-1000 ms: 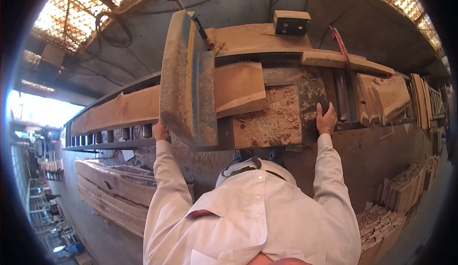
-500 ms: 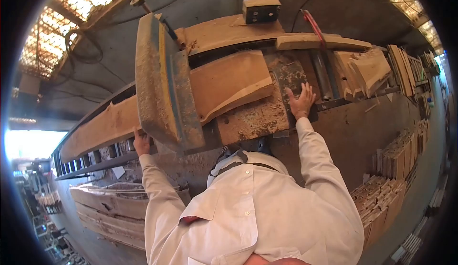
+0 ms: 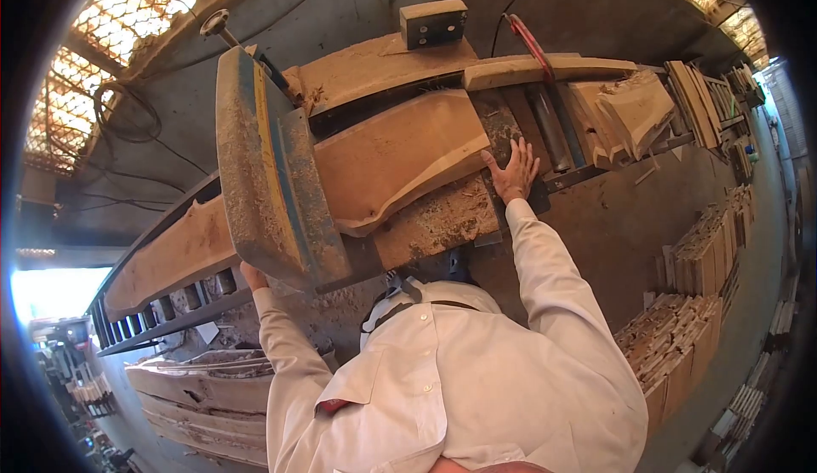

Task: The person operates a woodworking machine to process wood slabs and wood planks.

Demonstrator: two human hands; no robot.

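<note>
A long wooden board point(image 3: 400, 154) with a wavy near edge lies across the machine bed and passes beneath a dusty upright guard point(image 3: 259, 158). My left hand point(image 3: 254, 276) grips the near edge of the board on the guard's left side, its fingers partly hidden by the guard. Spread fingers mark my right hand point(image 3: 515, 175) as open. It rests on the dark, sawdust-covered machine table point(image 3: 496, 120), with the thumb close to or touching the board's right end; contact is hard to make out.
Behind the board stands a fence with a wooden block point(image 3: 434, 24). A red-handled bar point(image 3: 529, 46) and rough wood pieces point(image 3: 630, 111) lie to the right. Stacked planks point(image 3: 672, 345) stand at lower right, thick slabs point(image 3: 200, 401) at lower left.
The board has slid rightward past the guard, bringing its end to my right hand. My left hand has moved right with it, closer to the guard. The whole view has shifted slightly.
</note>
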